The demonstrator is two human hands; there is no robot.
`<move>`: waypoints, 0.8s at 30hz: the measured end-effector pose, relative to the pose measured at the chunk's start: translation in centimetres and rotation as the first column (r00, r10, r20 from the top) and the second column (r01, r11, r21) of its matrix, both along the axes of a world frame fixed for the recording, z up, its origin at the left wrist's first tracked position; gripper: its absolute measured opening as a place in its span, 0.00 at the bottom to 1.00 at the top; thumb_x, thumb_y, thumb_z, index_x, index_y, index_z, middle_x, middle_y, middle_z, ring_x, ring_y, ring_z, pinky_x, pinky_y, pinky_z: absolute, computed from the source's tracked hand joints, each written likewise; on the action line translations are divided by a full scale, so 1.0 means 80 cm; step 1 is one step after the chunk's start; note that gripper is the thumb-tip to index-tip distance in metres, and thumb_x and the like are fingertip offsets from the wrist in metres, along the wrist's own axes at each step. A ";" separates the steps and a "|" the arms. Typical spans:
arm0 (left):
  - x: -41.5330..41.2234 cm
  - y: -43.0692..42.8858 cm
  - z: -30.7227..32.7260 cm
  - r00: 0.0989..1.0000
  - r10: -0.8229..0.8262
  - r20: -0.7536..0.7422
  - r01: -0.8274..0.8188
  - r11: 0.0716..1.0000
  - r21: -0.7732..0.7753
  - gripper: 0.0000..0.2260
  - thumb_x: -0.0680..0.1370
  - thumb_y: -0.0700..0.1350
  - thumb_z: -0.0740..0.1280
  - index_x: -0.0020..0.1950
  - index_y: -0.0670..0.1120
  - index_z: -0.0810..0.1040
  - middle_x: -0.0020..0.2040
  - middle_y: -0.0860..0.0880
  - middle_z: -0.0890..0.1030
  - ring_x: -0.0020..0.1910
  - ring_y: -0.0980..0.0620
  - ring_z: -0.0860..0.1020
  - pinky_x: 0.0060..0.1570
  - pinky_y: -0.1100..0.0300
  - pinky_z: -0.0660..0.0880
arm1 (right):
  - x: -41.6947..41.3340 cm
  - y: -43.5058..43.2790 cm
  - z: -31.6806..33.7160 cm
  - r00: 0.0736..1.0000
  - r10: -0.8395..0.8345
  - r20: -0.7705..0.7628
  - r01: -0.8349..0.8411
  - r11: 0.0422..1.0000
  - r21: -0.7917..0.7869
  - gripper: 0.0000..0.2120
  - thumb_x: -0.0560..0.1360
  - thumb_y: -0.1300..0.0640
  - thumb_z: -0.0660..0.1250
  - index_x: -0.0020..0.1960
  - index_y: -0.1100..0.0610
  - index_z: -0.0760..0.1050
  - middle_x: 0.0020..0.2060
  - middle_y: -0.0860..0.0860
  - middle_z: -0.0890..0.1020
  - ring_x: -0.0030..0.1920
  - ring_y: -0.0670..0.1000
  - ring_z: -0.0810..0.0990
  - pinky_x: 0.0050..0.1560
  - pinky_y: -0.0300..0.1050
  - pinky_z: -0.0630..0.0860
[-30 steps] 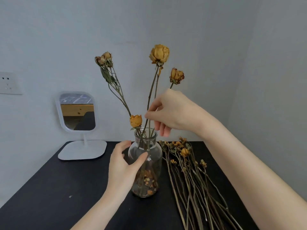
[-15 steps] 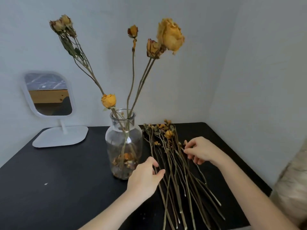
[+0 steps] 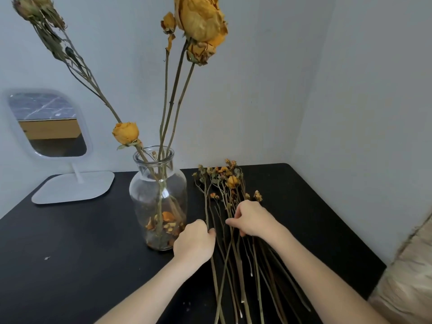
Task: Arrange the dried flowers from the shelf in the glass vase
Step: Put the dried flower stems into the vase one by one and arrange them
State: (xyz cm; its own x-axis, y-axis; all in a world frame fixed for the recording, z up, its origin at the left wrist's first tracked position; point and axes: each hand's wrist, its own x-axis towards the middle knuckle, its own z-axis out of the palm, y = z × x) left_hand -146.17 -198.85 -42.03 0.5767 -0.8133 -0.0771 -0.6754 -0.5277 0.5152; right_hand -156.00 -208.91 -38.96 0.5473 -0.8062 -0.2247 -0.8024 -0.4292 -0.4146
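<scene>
**A:** Where do the flowers stand?

**B:** Some are already in the glass vase [image 3: 158, 199], which sits upright on the black desk [image 3: 77, 239]. Roughly five stems rise from its neck: one short yellow bud [image 3: 126, 133] at the rim, three tall ones, and one leaning off to the left. Loose petals lie at the bottom. The rest lie in one flat bundle of dried stems [image 3: 230, 239] just right of the vase, heads toward the wall, too tangled to count exactly.

**A:** And the person's hands?

**B:** Both are down on the bundle. The left hand [image 3: 195, 242] has its fingers curled around a stem at the bundle's left edge, beside the vase. The right hand [image 3: 253, 220] pinches loosely among the middle stems, probably teasing one free from the others.

**A:** Anything else there?

**B:** One white stand mirror [image 3: 50, 127] at the back left, well apart.
</scene>
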 end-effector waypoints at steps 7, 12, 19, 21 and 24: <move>0.004 0.009 0.004 0.991 -0.019 -0.133 0.005 0.994 -0.106 0.12 0.79 0.52 0.59 0.38 0.51 0.64 0.36 0.52 0.73 0.35 0.53 0.72 0.32 0.60 0.66 | 0.018 -0.005 -0.004 0.991 -0.077 -0.113 0.071 0.996 -0.054 0.11 0.75 0.49 0.65 0.43 0.57 0.76 0.37 0.51 0.83 0.43 0.51 0.81 0.47 0.48 0.78; 0.009 0.016 0.017 0.989 -0.040 -0.145 0.011 0.980 -0.198 0.12 0.79 0.52 0.60 0.39 0.48 0.66 0.33 0.52 0.72 0.33 0.52 0.72 0.38 0.56 0.71 | 0.018 -0.008 -0.003 0.986 -0.107 -0.127 0.104 0.994 -0.035 0.05 0.73 0.59 0.67 0.48 0.59 0.78 0.45 0.54 0.82 0.46 0.53 0.81 0.50 0.50 0.78; 0.019 0.038 0.032 0.991 -0.068 -0.114 0.034 0.960 -0.278 0.13 0.78 0.51 0.62 0.37 0.47 0.66 0.28 0.52 0.69 0.28 0.53 0.68 0.36 0.56 0.71 | 0.019 -0.007 -0.003 0.989 -0.126 -0.073 0.122 0.991 -0.053 0.11 0.76 0.49 0.64 0.45 0.57 0.75 0.36 0.51 0.82 0.41 0.50 0.82 0.45 0.46 0.77; 0.021 0.046 0.032 0.992 -0.077 -0.096 0.047 0.958 -0.284 0.14 0.78 0.51 0.62 0.36 0.48 0.65 0.27 0.52 0.69 0.27 0.54 0.68 0.35 0.57 0.70 | 0.022 -0.006 -0.005 0.988 -0.131 -0.078 0.125 0.988 -0.087 0.12 0.75 0.47 0.65 0.44 0.57 0.74 0.37 0.52 0.82 0.42 0.51 0.81 0.45 0.47 0.78; 0.022 0.057 0.032 0.993 -0.099 -0.070 0.074 0.954 -0.291 0.14 0.78 0.51 0.62 0.35 0.48 0.64 0.26 0.52 0.68 0.27 0.55 0.66 0.34 0.57 0.70 | 0.028 -0.006 -0.008 0.981 -0.147 -0.130 0.136 0.987 -0.085 0.12 0.74 0.49 0.67 0.38 0.56 0.71 0.36 0.51 0.82 0.40 0.50 0.81 0.46 0.48 0.79</move>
